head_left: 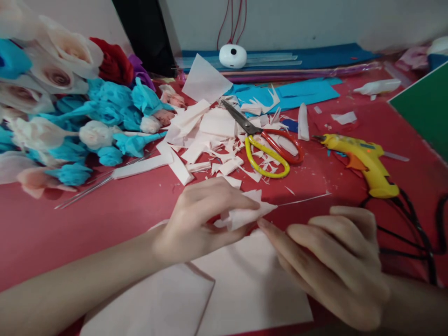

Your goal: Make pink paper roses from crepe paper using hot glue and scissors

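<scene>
My left hand (205, 219) pinches a pale pink paper flower (241, 215) between thumb and fingers. From the flower's pointed base a thin wire stem (304, 199) sticks out to the right. My right hand (332, 261) is closed, its fingertips meeting the flower's lower edge near the base; its thumb is hidden. Beneath both hands lie large pale paper sheets (259, 284). Just beyond them, scissors (261, 133) with one red and one yellow handle rest partly open on a heap of paper scraps (219, 123).
Finished paper flowers (112, 100) in blue, white and red crowd the left side. A yellow glue gun (364, 158) lies at right, its black cord (416, 228) trailing near my right hand. At the back are blue paper (301, 93), a white earbud case (233, 56) and a small white bottle (380, 87).
</scene>
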Demonstrator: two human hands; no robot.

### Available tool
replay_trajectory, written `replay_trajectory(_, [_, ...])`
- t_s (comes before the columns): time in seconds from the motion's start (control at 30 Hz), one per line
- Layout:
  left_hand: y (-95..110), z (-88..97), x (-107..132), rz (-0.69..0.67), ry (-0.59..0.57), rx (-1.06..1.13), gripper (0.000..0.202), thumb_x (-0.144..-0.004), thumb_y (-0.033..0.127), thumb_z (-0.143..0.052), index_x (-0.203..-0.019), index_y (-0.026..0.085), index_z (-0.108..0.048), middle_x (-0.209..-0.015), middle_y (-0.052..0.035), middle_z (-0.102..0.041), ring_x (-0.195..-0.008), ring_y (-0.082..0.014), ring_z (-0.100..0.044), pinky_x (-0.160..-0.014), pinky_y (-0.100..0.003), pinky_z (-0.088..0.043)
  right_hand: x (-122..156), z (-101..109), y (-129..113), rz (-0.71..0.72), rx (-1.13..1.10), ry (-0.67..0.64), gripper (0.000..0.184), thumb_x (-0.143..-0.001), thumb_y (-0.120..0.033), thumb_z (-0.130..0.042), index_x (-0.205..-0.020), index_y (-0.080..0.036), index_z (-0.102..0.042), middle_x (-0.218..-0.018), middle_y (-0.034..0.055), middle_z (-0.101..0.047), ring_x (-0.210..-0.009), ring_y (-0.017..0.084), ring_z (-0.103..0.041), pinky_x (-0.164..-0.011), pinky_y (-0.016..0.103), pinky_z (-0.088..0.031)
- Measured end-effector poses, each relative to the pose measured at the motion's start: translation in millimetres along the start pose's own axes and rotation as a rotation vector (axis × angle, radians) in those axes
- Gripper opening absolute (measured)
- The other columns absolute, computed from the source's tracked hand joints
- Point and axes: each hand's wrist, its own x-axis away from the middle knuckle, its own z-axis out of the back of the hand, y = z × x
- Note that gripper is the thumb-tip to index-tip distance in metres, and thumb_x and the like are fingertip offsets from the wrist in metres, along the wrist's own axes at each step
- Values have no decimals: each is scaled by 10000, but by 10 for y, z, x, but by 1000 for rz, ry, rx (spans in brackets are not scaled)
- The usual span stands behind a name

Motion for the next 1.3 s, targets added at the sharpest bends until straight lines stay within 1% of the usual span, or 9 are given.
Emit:
replay_trajectory(0.3, [-17,-33,33,-13,41,-37,253,-663,120,-716,-902,145,-637,-810,-24,-708,-694,-122,-621,-671,-260,-520,-21,-14,23,-13,0,26,225,-780,-91,-590,-993,-141,-641,-624,-12,-540,-627,134,-397,-635,345,-323])
replay_trajectory(0.57, [-22,-29,17,-29,37,-16,257,-650,104,-724,-893,116,-643,-807,-35,-708,-706,-117,-622,-688,-245,-513,-30,-4,30,-27,13,41,196,-781,-116,-603,-971,-136,-646,-607,-10,-549,-607,133,-383,-604,337,-316])
replay_trajectory(0.73, [-26,-26,22,-19,23,-28,260,-663,108,-711,-912,132,-640,-810,-29,-704,-701,-121,-621,-679,-251,-512,-73,39,34,-47,14,59,163,-782,-104,-590,-925,-144,-658,-601,-8,-547,-607,132,-401,-618,334,-326])
replay_trajectory(0.87, [-20,-21,27,-17,18,-21,283,-667,99,-704,-938,145,-639,-807,-24,-701,-702,-120,-613,-671,-246,-509,-92,97,80,-22,6,47,129,-724,-117,-644,-839,-172,-664,-616,-8,-561,-603,133,-404,-632,341,-320])
replay_trajectory(0.97, [-12,-17,13,-22,8,22,304,-658,90,-711,-947,151,-636,-816,-31,-703,-725,-126,-619,-680,-247,-509,-114,112,121,7,-30,21,170,-710,-130,-647,-871,-186,-650,-647,-5,-569,-614,141,-417,-631,350,-321])
replay_trajectory(1.07, [-6,-13,-14,35,-32,109,240,-665,101,-706,-890,136,-632,-783,-56,-699,-696,-133,-626,-635,-253,-515,-185,116,151,-145,-248,-4,124,-764,-105,-549,-841,-178,-613,-645,3,-552,-598,133,-434,-588,333,-341])
replay_trajectory(1.17, [-2,-11,-38,112,-80,170,191,-672,104,-695,-846,147,-626,-738,-52,-689,-657,-133,-628,-593,-253,-519,-263,123,178,-312,-427,-21,100,-766,-73,-526,-781,-167,-557,-665,-4,-538,-625,108,-467,-622,292,-392])
replay_trajectory(1.23, [1,-11,-47,136,-82,180,203,-666,106,-699,-848,155,-623,-739,-47,-690,-666,-136,-635,-593,-249,-524,-279,122,200,-381,-486,-64,75,-763,-106,-546,-811,-163,-542,-734,-5,-546,-688,97,-498,-654,246,-424])
replay_trajectory(1.3, [4,-10,-51,126,-86,179,212,-664,97,-699,-853,153,-622,-751,-50,-696,-681,-137,-641,-605,-245,-528,-264,107,218,-460,-575,-139,117,-765,-140,-546,-879,-166,-532,-821,-1,-556,-756,94,-529,-651,195,-457])
